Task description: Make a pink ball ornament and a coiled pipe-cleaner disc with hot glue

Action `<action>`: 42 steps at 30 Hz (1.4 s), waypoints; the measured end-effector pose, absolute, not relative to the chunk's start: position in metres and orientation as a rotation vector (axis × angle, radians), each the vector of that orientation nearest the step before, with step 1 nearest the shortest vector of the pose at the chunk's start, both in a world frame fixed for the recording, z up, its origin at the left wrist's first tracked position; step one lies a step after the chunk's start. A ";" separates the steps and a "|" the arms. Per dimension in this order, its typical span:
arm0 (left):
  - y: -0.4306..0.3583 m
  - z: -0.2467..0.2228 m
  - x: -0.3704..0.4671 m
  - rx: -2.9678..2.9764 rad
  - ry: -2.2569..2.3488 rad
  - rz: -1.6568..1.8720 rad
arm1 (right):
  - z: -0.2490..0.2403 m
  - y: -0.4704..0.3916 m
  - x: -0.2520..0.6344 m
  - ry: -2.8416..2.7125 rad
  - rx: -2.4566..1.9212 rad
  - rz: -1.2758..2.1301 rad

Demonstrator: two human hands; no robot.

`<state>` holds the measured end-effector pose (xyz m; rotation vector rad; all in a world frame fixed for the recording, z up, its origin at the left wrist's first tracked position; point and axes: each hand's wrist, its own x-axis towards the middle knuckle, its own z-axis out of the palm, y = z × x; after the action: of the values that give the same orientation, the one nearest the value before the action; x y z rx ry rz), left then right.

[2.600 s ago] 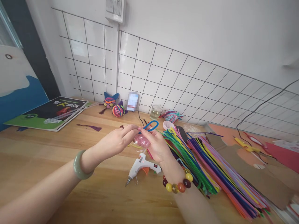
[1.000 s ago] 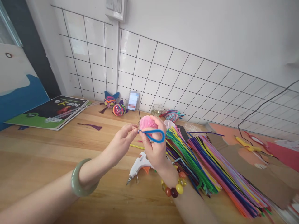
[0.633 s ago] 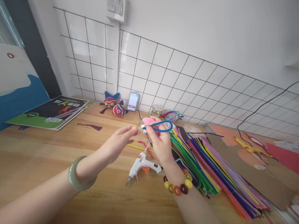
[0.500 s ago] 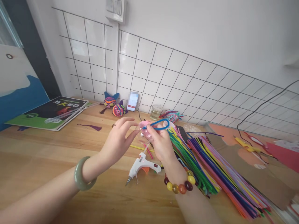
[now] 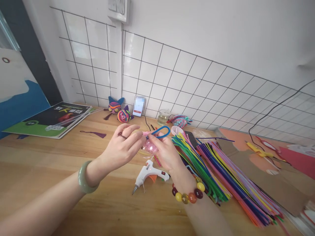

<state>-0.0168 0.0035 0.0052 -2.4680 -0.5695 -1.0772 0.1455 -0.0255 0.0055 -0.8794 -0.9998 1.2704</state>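
A blue pipe cleaner, bent into a loop, stands out above my right hand, whose thumb and fingers are closed on it. Beneath it, a shiny pink piece with a see-through, crinkled look is partly covered by both hands. My left hand meets the right one there, its fingertips pinched together at the pipe cleaner's end; the exact contact is hidden. Below the hands, a white glue gun lies on the wooden table, nozzle toward me.
Bundled pipe cleaners lie to the right, beside cardboard and a yellow tool. Along the wall are two colourful ornaments, a phone, a glass jar and a striped ornament. A purple tassel and a book lie left.
My left hand has closed in from spread fingers to a pinch at the blue pipe cleaner's end. The loop and my right hand have shifted slightly left.
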 end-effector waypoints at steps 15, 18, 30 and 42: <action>-0.006 0.003 0.004 -2.628 -0.916 -1.617 | 0.014 -0.037 0.140 -1.304 -1.007 0.884; -0.011 0.003 0.007 -2.738 -1.093 -1.768 | 0.015 -0.039 0.140 -1.357 -1.014 0.786; -0.016 0.012 0.009 -3.177 -1.570 -2.042 | 0.008 -0.037 0.144 -1.504 -1.089 0.445; 0.000 0.017 -0.002 -3.552 -1.324 -2.261 | 0.015 -0.031 0.155 -1.117 -0.867 1.409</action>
<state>-0.0024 0.0002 0.0174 -3.5520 -1.3243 -2.2607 0.1550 -0.0306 0.0154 -0.8672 -1.1172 1.4090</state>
